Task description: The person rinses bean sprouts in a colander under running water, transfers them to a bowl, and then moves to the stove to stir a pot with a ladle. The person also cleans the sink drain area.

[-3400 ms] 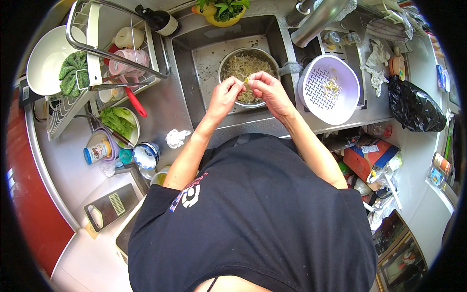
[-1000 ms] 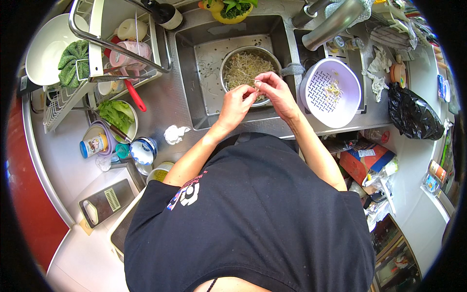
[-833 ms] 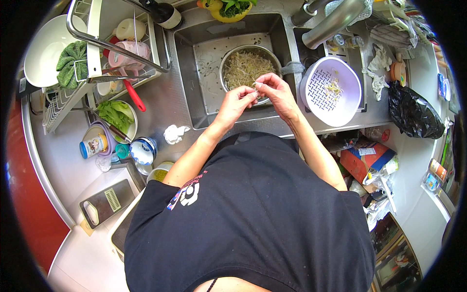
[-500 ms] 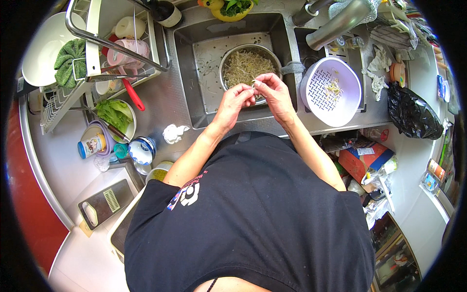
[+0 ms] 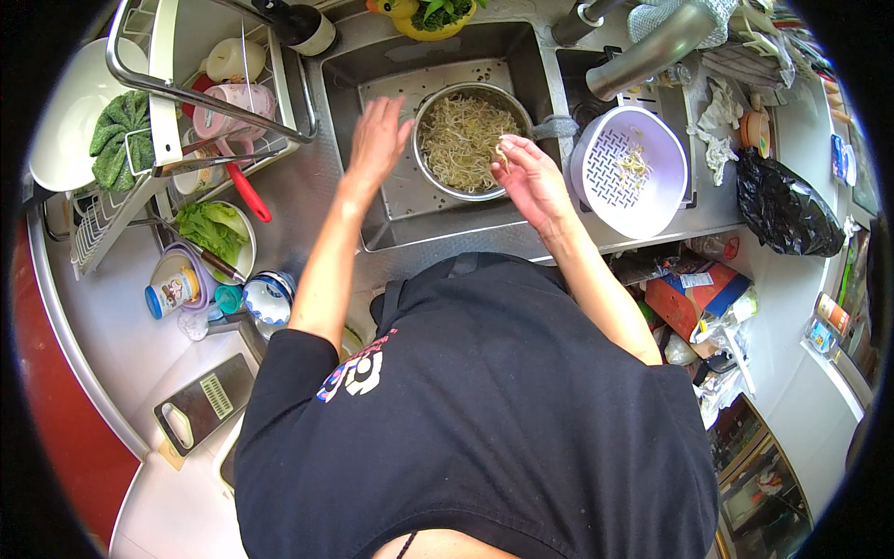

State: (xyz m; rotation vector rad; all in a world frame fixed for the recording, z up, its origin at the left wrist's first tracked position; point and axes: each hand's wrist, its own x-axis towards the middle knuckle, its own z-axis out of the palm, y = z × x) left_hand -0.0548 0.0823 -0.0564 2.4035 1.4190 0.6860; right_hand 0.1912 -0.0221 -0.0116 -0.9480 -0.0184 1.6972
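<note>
A round metal bowl [image 5: 477, 196] full of pale bean sprouts [image 5: 461, 140] stands in the steel sink [image 5: 402, 228]. My left hand [image 5: 377, 140] is over the sink's left part, its fingers stretched out and nothing visible in it. At the bowl's right rim my right hand [image 5: 531, 177] pinches a bean sprout between thumb and fingertips. Right of that hand, a lilac colander [image 5: 659, 210] with a few sprouts on its slotted bottom rests over the smaller basin.
A dish rack [image 5: 168, 93] with cups and a red-handled utensil flanks the sink on the left. Below it are a bowl of lettuce [image 5: 209, 228] and a blue-white bowl [image 5: 267, 296]. The faucet [image 5: 652, 51] reaches over the right basin. A black plastic bag [image 5: 787, 210] lies far right.
My hands have come apart. The left has swung leftward and spread its fingers, while the right has shifted slightly right, still pinching. The view has moved a little.
</note>
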